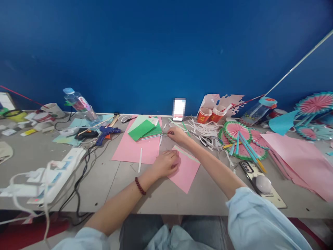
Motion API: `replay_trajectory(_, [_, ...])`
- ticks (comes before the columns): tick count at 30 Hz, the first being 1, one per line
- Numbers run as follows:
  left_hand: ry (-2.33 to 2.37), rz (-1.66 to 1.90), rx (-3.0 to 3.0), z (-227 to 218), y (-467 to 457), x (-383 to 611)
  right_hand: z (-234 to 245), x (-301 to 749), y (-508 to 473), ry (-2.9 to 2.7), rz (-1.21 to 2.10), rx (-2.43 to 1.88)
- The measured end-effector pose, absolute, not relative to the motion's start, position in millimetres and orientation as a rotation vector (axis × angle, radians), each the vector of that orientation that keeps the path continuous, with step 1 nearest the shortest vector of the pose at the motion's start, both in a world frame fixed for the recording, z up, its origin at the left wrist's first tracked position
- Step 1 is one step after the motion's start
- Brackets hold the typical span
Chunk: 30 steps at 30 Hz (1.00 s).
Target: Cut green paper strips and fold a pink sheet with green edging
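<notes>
My left hand (166, 163), with a dark red bead bracelet at the wrist, rests palm down with curled fingers on a small pink paper sheet (185, 171) lying on the grey table (109, 180). My right hand (177, 133) reaches farther back, its fingers pinched at the edge of a stack of green and white papers (144, 129). What the fingertips grip is too small to name. That stack lies on a larger pink sheet (135, 148). A white paper strip (140, 159) lies on the pink sheet's near part.
Left: a blue glue gun (106, 132), a tipped plastic bottle (79, 103), a white power strip with cables (56, 172). Right: scissors (209, 140), paper strips, two red cups (211, 114), watermelon paper fans (239, 137), a phone (261, 182), pink sheets (299, 158). A blue wall stands behind.
</notes>
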<state>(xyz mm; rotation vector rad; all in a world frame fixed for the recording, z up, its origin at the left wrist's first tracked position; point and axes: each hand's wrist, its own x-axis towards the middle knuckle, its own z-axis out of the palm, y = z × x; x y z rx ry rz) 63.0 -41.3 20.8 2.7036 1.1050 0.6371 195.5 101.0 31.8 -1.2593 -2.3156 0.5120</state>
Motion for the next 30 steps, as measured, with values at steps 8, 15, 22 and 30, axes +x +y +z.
replay_trajectory(8, [1.061,0.568,2.765,24.8,-51.8,67.3,60.2,235.0,78.5,-1.854,1.040,-1.243])
replay_trajectory(15, [1.166,0.925,1.989,30.4,-48.8,70.0,63.7,265.3,6.2,-2.182,0.281,-1.062])
replay_trajectory(22, [0.961,0.945,1.330,43.5,-39.3,62.8,56.6,275.7,-37.4,-2.384,-0.290,-0.790])
replay_trajectory(30, [0.997,0.962,1.470,43.5,-38.6,59.6,50.8,265.7,-37.4,-2.014,0.842,-1.097])
